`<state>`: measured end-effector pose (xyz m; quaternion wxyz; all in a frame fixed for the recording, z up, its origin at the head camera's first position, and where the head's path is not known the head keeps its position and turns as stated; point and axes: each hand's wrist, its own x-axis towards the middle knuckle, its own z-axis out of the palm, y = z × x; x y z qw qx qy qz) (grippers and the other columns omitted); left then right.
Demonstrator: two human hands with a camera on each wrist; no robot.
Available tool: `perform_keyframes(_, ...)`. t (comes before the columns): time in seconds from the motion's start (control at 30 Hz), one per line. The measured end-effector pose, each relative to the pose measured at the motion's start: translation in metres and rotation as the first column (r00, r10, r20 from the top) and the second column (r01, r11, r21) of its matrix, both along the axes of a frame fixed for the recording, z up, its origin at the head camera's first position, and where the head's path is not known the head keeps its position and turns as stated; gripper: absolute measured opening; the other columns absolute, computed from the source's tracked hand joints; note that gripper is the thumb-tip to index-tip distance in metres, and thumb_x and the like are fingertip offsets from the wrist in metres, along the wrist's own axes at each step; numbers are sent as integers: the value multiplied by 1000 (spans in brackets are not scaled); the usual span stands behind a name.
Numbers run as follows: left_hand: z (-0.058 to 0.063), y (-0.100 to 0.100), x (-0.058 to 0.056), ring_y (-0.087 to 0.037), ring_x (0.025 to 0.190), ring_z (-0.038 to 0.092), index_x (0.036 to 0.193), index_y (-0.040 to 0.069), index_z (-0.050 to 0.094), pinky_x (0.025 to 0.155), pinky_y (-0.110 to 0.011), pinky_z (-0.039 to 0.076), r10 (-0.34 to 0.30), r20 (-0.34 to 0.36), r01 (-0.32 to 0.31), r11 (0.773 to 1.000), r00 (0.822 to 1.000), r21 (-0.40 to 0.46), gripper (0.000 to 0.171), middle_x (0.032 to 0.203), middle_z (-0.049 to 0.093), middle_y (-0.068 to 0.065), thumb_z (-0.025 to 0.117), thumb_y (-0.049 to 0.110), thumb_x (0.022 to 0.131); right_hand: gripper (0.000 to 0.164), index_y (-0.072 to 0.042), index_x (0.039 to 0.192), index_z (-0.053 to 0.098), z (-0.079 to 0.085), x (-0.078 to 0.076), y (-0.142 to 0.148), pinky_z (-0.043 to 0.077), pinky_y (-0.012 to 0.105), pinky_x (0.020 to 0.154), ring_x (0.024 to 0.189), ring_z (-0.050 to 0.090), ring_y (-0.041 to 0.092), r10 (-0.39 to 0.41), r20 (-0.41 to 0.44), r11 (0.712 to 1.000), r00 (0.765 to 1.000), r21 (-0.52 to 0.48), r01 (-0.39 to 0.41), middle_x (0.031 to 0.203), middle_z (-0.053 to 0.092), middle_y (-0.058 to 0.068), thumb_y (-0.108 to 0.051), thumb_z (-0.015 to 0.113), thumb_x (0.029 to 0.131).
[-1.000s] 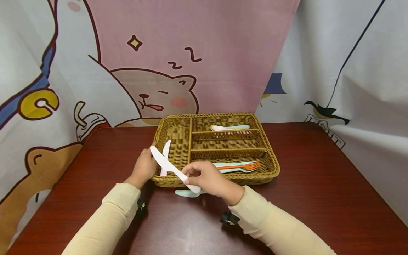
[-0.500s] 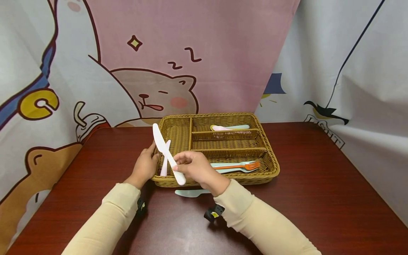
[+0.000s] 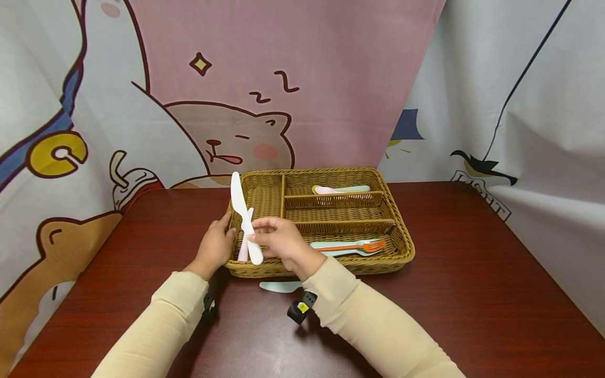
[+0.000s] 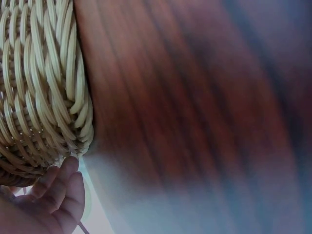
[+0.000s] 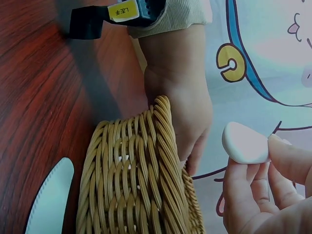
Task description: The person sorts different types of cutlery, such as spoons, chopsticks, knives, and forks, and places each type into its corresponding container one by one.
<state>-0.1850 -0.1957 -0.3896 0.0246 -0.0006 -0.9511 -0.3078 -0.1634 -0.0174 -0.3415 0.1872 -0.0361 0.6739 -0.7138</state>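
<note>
A tan woven cutlery basket (image 3: 331, 223) with divided compartments sits on the table. My left hand (image 3: 216, 247) holds its left side, thumb at the rim; in the left wrist view several fingers (image 4: 68, 195) lie against the outer wicker. Between thumb and fingers my right hand (image 3: 283, 241) pinches a white knife (image 3: 238, 202) by its handle, blade pointing up and away, above the left compartment. The handle end (image 5: 246, 144) shows in the right wrist view. A pale pink knife (image 3: 243, 247) lies in that compartment, partly covered by the white one.
A mint knife (image 3: 280, 286) lies on the table before the basket, partly behind the right wrist. The front compartment holds an orange fork (image 3: 375, 245) and mint forks (image 3: 359, 252). At the back lie pink (image 3: 326, 189) and mint (image 3: 356, 188) pieces. A printed curtain (image 3: 340, 94) hangs behind.
My right hand has moved left and away from me, over the basket. The white knife has turned from slanting to nearly upright in the head view. My left hand stays put.
</note>
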Motion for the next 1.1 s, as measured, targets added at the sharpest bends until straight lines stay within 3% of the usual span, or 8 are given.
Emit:
perform_keyframes(0.23,0,-1,0,-47,123,45,150,-4,27,104,-55,35,2,7,-2,1000,1000,4,53,133,44,-35,42,13,102,31,3,120,62,-4,-6,-11,57,38,76,84,61,15,-34,67,998,997,-54,38,97,63,7,2,65,89)
perform_keyframes(0.53,0,0,0,-47,122,46,151,-3,26,103,-55,36,2,14,-2,1000,1000,2,53,133,44,-34,41,13,103,30,1,117,64,-8,-15,-20,56,32,69,79,59,13,-99,85,993,991,-57,104,90,60,2,2,67,88)
perform_keyframes(0.77,0,1,0,-46,123,46,152,-2,25,103,-55,36,4,29,-5,1000,1000,9,53,134,44,-33,41,13,103,29,-2,117,66,-14,-18,-27,56,38,76,88,62,18,-154,92,988,984,-14,156,104,64,10,0,67,88)
perform_keyframes(1.0,1,1,0,-46,123,46,151,-2,25,103,-55,36,8,31,-8,1000,999,2,53,134,44,-33,41,12,103,23,-4,109,67,-18,-19,-36,57,36,69,82,65,18,-183,56,983,982,-23,184,98,66,11,4,66,87)
perform_keyframes(1.1,1,1,0,-46,123,46,151,-2,25,103,-55,36,10,33,-10,1000,999,2,53,135,43,-32,40,13,103,25,-2,111,67,-21,-21,-40,57,38,72,85,66,21,-193,80,980,978,-30,196,101,67,14,5,65,87)
